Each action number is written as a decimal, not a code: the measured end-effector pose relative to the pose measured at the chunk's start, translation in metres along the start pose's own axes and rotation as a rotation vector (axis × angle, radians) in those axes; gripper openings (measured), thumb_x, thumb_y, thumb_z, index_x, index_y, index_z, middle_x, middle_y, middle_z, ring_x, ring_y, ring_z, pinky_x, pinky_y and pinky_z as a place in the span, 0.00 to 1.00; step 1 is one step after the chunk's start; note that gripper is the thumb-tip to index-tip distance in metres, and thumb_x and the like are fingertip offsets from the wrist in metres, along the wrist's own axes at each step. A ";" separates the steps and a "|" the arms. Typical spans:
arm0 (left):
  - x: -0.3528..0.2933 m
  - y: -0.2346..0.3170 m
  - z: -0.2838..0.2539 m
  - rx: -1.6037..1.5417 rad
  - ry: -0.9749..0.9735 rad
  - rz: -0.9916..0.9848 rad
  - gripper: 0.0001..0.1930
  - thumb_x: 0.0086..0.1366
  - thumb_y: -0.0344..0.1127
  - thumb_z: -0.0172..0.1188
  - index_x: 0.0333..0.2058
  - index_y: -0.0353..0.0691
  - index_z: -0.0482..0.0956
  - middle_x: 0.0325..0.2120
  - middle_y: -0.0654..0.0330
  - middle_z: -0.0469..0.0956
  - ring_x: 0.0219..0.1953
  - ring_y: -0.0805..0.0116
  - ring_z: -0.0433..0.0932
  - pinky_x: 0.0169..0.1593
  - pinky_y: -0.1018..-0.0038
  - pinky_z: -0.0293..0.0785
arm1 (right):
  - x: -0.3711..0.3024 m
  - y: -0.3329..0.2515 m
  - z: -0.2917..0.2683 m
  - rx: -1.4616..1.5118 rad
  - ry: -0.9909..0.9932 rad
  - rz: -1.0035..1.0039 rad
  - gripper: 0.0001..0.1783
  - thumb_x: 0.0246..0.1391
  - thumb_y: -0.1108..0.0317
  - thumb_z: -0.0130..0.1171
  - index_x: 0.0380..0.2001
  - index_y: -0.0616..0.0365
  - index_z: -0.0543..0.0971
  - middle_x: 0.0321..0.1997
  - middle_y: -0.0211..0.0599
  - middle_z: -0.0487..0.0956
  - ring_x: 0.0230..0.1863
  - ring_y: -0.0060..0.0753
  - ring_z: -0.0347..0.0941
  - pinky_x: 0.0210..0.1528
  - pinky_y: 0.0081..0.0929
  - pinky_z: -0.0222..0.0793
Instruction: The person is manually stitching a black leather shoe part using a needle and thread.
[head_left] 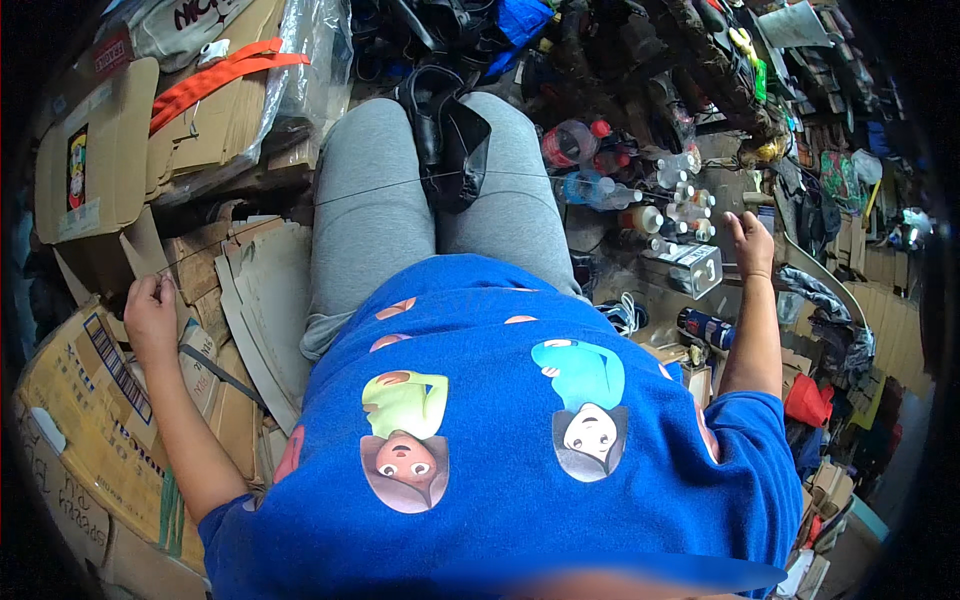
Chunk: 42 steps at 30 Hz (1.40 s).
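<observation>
head view: the person is sitting with a black shoe (452, 140) wedged between the knees, and a thin thread (380, 187) is running taut from the shoe out toward each side. the left hand (150, 312) is stretching far out over the flattened cardboard boxes (90, 400), its fingers curled shut in a fist, apparently pinching the thread's end, though the thread itself is too fine to follow all the way there. the right hand (750, 243) is reaching out over the cluttered ground, fingers closing loosely, hovering just above a small clear box (698, 268) and near a cluster of plastic bottles (640, 195); i cannot tell whether it is gripping thread or anything else.

judging from this, the thread is looking strained enough to snap or to tear through the shoe's edge if the pull is uneven. the shoe is being held only by the knees, so it could twist out. the right arm is passing close to the bottles and could be knocking them over.
</observation>
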<state>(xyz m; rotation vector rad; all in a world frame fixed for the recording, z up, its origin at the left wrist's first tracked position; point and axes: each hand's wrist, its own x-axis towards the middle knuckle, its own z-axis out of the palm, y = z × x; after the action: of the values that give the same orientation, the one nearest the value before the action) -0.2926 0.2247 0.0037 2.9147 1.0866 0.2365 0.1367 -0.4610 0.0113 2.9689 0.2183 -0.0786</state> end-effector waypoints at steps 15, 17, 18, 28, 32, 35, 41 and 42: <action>0.083 0.300 0.046 -0.910 -0.515 0.909 0.14 0.54 0.32 0.63 0.41 0.40 0.80 0.42 0.55 0.76 0.48 0.60 0.74 0.53 0.69 0.68 | -0.028 -0.280 -0.042 0.961 -0.327 -0.785 0.07 0.50 0.77 0.60 0.34 0.59 0.80 0.34 0.31 0.75 0.39 0.21 0.72 0.41 0.22 0.70; 0.093 0.314 0.048 -0.815 -0.600 0.922 0.12 0.54 0.33 0.63 0.39 0.39 0.80 0.40 0.55 0.76 0.47 0.60 0.74 0.52 0.70 0.69 | -0.026 -0.288 -0.037 0.891 -0.354 -0.768 0.07 0.49 0.77 0.60 0.33 0.58 0.80 0.34 0.31 0.75 0.37 0.22 0.73 0.40 0.22 0.70; 0.096 0.317 0.048 -0.716 -0.685 0.928 0.11 0.55 0.33 0.63 0.37 0.39 0.80 0.39 0.56 0.76 0.45 0.61 0.74 0.51 0.70 0.69 | -0.025 -0.289 -0.035 0.889 -0.354 -0.767 0.07 0.49 0.77 0.60 0.33 0.58 0.80 0.34 0.31 0.75 0.37 0.22 0.73 0.40 0.22 0.70; 0.101 0.318 0.064 -0.865 -0.930 0.846 0.10 0.55 0.35 0.63 0.34 0.37 0.81 0.34 0.58 0.74 0.41 0.65 0.73 0.47 0.71 0.68 | -0.027 -0.295 -0.023 0.878 -0.328 -0.905 0.08 0.46 0.80 0.60 0.31 0.56 0.80 0.32 0.30 0.75 0.37 0.24 0.73 0.40 0.23 0.69; 0.099 0.316 0.067 -0.987 -1.041 0.755 0.12 0.54 0.35 0.63 0.36 0.35 0.81 0.35 0.58 0.75 0.42 0.66 0.74 0.48 0.72 0.68 | -0.036 -0.297 -0.014 0.976 -0.324 -0.860 0.08 0.46 0.79 0.60 0.31 0.55 0.80 0.33 0.31 0.76 0.37 0.23 0.73 0.40 0.23 0.69; 0.098 0.313 0.072 -1.052 -1.087 0.743 0.13 0.55 0.34 0.62 0.39 0.36 0.81 0.34 0.58 0.75 0.41 0.66 0.74 0.48 0.72 0.67 | -0.046 -0.297 -0.009 1.002 -0.240 -0.822 0.08 0.45 0.75 0.62 0.32 0.53 0.81 0.32 0.35 0.77 0.35 0.29 0.77 0.38 0.27 0.72; 0.100 0.312 0.069 -0.958 -1.100 0.868 0.16 0.56 0.33 0.60 0.44 0.39 0.80 0.29 0.61 0.71 0.37 0.68 0.71 0.45 0.74 0.66 | -0.060 -0.293 -0.012 0.857 -0.054 -0.913 0.10 0.45 0.77 0.63 0.34 0.53 0.81 0.31 0.33 0.77 0.32 0.29 0.75 0.33 0.23 0.70; 0.101 0.312 0.070 -0.921 -1.084 0.909 0.17 0.56 0.32 0.59 0.45 0.40 0.80 0.28 0.61 0.70 0.36 0.69 0.70 0.44 0.75 0.66 | -0.061 -0.293 -0.013 0.853 -0.056 -0.913 0.10 0.45 0.77 0.63 0.34 0.53 0.81 0.31 0.33 0.77 0.32 0.29 0.75 0.33 0.23 0.70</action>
<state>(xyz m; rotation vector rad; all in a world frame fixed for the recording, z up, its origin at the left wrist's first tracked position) -0.0046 0.0565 -0.0291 1.8967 -0.4320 -0.6021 0.0328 -0.1816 -0.0186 3.2873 1.9212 -0.4535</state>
